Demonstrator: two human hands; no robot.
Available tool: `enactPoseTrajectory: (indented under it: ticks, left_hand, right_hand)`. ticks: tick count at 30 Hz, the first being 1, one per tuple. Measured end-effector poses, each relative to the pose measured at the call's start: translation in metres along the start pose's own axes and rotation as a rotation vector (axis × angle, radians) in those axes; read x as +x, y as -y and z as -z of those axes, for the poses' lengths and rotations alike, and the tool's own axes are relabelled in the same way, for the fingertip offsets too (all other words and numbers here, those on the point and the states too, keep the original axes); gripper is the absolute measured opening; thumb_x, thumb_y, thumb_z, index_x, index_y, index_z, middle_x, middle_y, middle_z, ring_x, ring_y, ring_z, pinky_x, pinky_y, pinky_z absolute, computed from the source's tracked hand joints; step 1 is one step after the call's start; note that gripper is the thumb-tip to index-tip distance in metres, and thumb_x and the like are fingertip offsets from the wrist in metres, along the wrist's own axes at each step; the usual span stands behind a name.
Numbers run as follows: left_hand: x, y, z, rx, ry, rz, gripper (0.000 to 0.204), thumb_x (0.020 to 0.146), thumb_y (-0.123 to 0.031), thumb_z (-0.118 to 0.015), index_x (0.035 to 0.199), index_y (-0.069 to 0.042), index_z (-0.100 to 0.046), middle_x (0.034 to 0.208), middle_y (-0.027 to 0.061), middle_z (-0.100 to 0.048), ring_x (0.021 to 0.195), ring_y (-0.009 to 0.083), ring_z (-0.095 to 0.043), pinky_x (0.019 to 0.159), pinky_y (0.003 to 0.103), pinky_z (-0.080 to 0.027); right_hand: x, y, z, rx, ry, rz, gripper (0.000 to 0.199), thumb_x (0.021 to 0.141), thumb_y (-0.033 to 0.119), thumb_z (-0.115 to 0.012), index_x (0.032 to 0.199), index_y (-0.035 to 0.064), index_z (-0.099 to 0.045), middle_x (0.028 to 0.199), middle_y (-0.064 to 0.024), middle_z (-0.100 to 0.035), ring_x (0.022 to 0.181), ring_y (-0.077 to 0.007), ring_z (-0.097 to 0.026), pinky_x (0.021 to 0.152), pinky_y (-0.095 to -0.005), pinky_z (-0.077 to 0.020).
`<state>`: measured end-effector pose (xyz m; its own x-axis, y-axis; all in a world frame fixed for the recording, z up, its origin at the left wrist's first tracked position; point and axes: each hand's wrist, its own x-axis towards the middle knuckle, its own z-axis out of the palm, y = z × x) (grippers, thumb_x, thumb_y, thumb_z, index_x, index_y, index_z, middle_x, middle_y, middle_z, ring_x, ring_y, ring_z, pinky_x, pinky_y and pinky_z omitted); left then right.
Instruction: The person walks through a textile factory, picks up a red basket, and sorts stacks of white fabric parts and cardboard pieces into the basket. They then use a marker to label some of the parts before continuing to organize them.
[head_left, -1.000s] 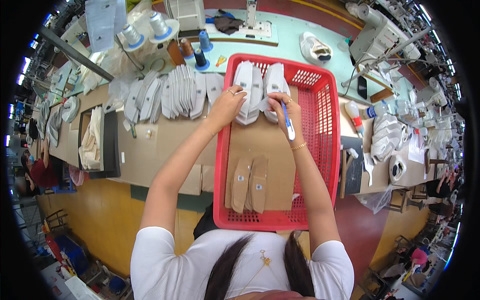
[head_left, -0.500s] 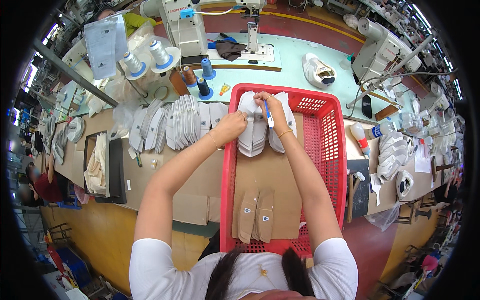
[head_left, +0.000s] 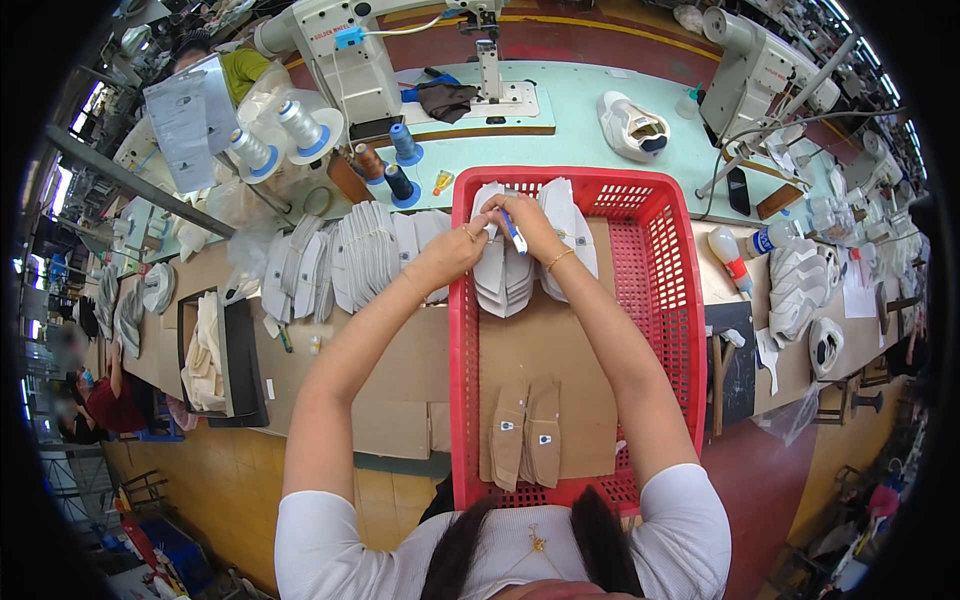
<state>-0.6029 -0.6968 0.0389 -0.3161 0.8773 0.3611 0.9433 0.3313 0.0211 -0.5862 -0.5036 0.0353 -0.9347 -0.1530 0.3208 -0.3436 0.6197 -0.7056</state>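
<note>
The likeliest slip, I judge, is at the left stack of pale grey, long flat panels (head_left: 500, 290), in the far left corner of the red perforated plastic basket (head_left: 464, 390). Its layers look loose and fanned at the near end, so a sideways nudge from either hand could spread them into the matching right stack of pale grey panels (head_left: 578, 232), just beside it. The slim blue-and-white pen (head_left: 515, 236) slants close above the panels; a careless turn of the wrist could leave a stray mark, if its tip is bare, which I cannot tell. The basket reaches past the near edge of the brown-covered tabletop (head_left: 375, 370), so hard leaning on its near rim might tip it.

The right hand (head_left: 527, 232) has its grip closed around the pen, thumb and forefinger drawn together at the left stack's far end. The left hand (head_left: 455, 256) crosses the basket's left rim, its grip nearly closed, fingers curled at the same stack's left side; whether they pinch a panel is hidden. Two piles of tan panels (head_left: 541, 440) lie near the basket's near edge, well apart from both hands.
</note>
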Motion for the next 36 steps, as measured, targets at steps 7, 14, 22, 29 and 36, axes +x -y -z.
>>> enactPoseTrajectory:
  ticks: [7,14,22,29,36]
  left_hand:
    - [-0.004,0.001,0.001,-0.018,-0.036,0.018,0.016,0.081,-0.008,-0.059,0.094,0.002,-0.056,0.114,0.0184,-0.055,0.071,0.0293,-0.064,0.062,0.036,-0.055]
    - [-0.008,-0.004,-0.002,-0.141,0.055,0.206,0.019,0.084,-0.007,-0.058,0.101,0.001,-0.058,0.111,0.0168,-0.054,0.079,0.0324,-0.064,0.067,0.04,-0.054]
    - [-0.021,-0.038,0.033,-0.335,-0.214,0.44,0.032,0.084,0.002,-0.057,0.115,-0.004,-0.058,0.119,0.0192,-0.051,0.104,0.0359,-0.057,0.085,0.039,-0.051]
    - [-0.07,-0.169,0.049,-0.647,-0.345,0.709,0.033,0.085,0.002,-0.059,0.117,-0.004,-0.059,0.121,0.0173,-0.05,0.111,0.0334,-0.053,0.094,0.036,-0.045]
    - [-0.082,-0.266,0.054,-0.769,-0.293,0.833,0.032,0.087,-0.001,-0.057,0.119,-0.002,-0.058,0.121,0.0156,-0.049,0.103,0.0267,-0.058,0.09,0.034,-0.047]
  right_hand:
    - [-0.008,0.002,-0.006,-0.142,0.103,0.114,0.016,0.08,0.013,-0.064,0.095,0.0105,-0.066,0.084,-0.0088,-0.066,0.086,-0.0302,-0.062,0.088,-0.0437,-0.0424]
    - [-0.022,0.015,0.008,-0.238,-0.138,0.239,0.04,0.079,0.008,-0.065,0.118,0.013,-0.056,0.114,-0.0121,-0.061,0.107,-0.0314,-0.057,0.096,-0.0439,-0.0409]
    - [-0.079,0.052,0.072,0.146,-0.117,0.13,0.067,0.079,-0.018,-0.035,0.142,0.0064,-0.035,0.154,-0.015,-0.024,0.122,-0.0292,-0.054,0.093,-0.034,-0.0494]
    - [-0.183,0.105,0.081,0.729,-0.232,-0.511,0.07,0.084,-0.006,-0.062,0.143,0.0023,-0.026,0.146,-0.0188,-0.028,0.096,-0.0239,-0.066,0.077,-0.0285,-0.0573]
    - [-0.242,0.102,0.07,0.896,-0.228,-0.686,0.074,0.083,-0.003,-0.066,0.144,-0.0005,-0.024,0.144,-0.0187,-0.03,0.086,-0.0249,-0.068,0.068,-0.0293,-0.0588]
